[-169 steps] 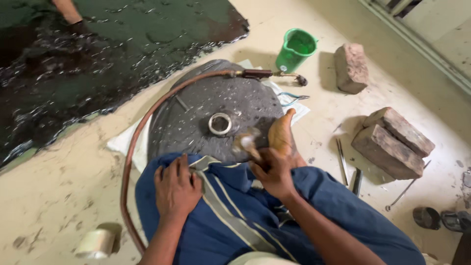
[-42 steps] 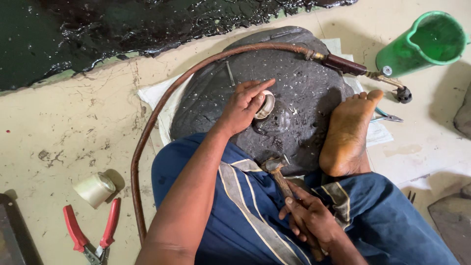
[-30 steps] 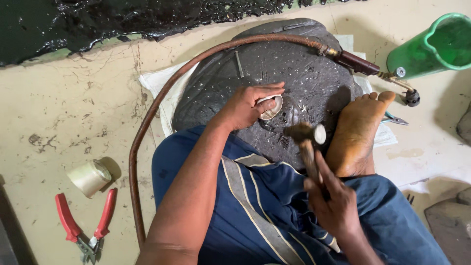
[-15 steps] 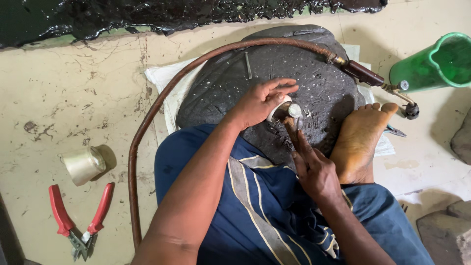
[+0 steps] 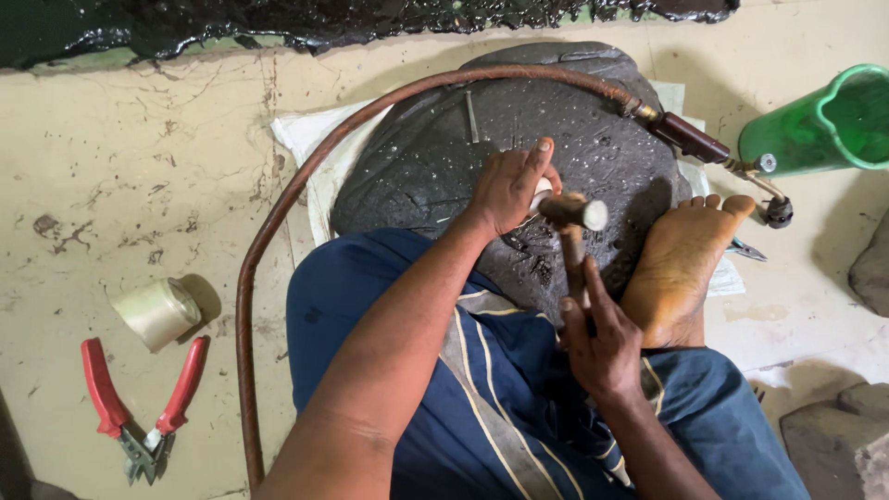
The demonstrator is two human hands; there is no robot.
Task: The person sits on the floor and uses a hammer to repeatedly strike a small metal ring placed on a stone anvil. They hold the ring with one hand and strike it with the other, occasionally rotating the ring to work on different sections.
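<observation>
Right hand (image 5: pixel 600 341) closed round the handle of a hammer (image 5: pixel 572 222), head raised just at 3 o'clock of the left hand (image 5: pixel 507 188). Left hand pressed flat, fingers curled over a small metal ring (image 5: pixel 540 192) on the dark round slab (image 5: pixel 435 157). Bare foot (image 5: pixel 681 264) rests at the slab's 4 o'clock.

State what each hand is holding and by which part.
The right hand grips a hammer low on its handle. The left hand pins a small metal ring, mostly hidden under its fingers, to the dark stone slab.
</observation>
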